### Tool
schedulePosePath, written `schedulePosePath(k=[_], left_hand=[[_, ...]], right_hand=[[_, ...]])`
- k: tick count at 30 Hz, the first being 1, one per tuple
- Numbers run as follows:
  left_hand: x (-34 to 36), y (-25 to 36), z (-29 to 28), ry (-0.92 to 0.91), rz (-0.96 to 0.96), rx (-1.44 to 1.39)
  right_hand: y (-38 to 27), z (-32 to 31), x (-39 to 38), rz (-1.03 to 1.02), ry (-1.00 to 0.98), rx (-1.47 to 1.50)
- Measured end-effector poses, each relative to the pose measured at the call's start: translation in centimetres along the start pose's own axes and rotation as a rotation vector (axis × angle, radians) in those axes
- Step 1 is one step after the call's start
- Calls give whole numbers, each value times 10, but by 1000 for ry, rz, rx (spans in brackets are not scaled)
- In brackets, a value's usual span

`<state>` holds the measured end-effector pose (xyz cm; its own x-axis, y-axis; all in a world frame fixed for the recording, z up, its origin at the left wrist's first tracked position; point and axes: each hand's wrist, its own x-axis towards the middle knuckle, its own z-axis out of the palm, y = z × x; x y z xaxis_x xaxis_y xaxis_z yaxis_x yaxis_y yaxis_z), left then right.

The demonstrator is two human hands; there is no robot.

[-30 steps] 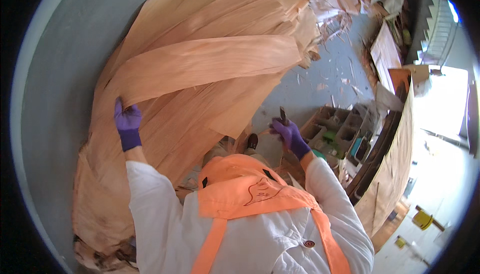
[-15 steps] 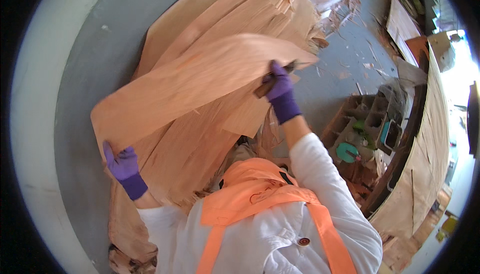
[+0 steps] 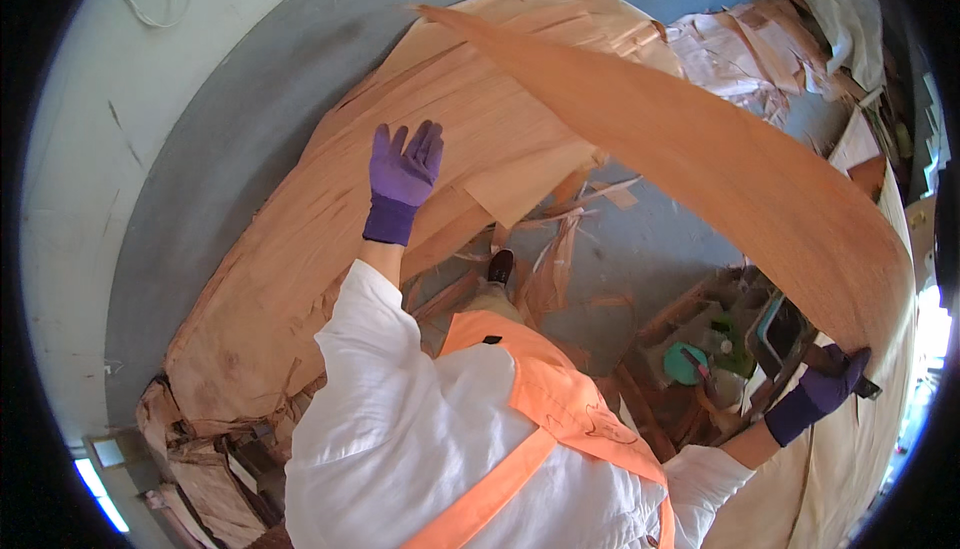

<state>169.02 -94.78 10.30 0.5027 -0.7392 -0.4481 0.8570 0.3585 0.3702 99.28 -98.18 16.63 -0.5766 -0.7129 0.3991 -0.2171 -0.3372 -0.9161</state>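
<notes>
My left hand (image 3: 405,171), in a purple glove, is raised over the stack of wood veneer sheets (image 3: 400,279), fingers stretched and nothing in them. At the right, my gloved right hand (image 3: 835,385) is closed at the near end of a long, thin veneer sheet (image 3: 690,164). That sheet arches across the view, its far pointed end lying above the stack. A brown and dark tool (image 3: 826,358), perhaps a knife, also sticks out on both sides of my right fist. Its full shape is hidden by the glove.
A tray with compartments (image 3: 780,334) and a turquoise round thing (image 3: 685,363) are on the right. Beyond it stands another veneer pile (image 3: 770,494). Veneer scraps (image 3: 560,259) litter the grey floor near my shoe (image 3: 501,267). A wall (image 3: 230,139) runs along the left.
My right hand has carried the veneer sheet from over the stack to the right. My left hand has let go of its end and moved up and right. The view has shifted too.
</notes>
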Motion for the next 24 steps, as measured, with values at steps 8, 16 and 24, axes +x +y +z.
schedulePosePath(k=[8, 16, 24], left_hand=[[4, -108, -36, -554, 292, 1169], [-210, -293, 94, -1794, 1103, 1603], [-239, -414, 65, -1899, 1288, 1368]], right_hand=[[-106, 99, -59, 84, 191, 150], [-103, 51, -115, 284, 467, 574], [-73, -15, -148, 531, 296, 541]])
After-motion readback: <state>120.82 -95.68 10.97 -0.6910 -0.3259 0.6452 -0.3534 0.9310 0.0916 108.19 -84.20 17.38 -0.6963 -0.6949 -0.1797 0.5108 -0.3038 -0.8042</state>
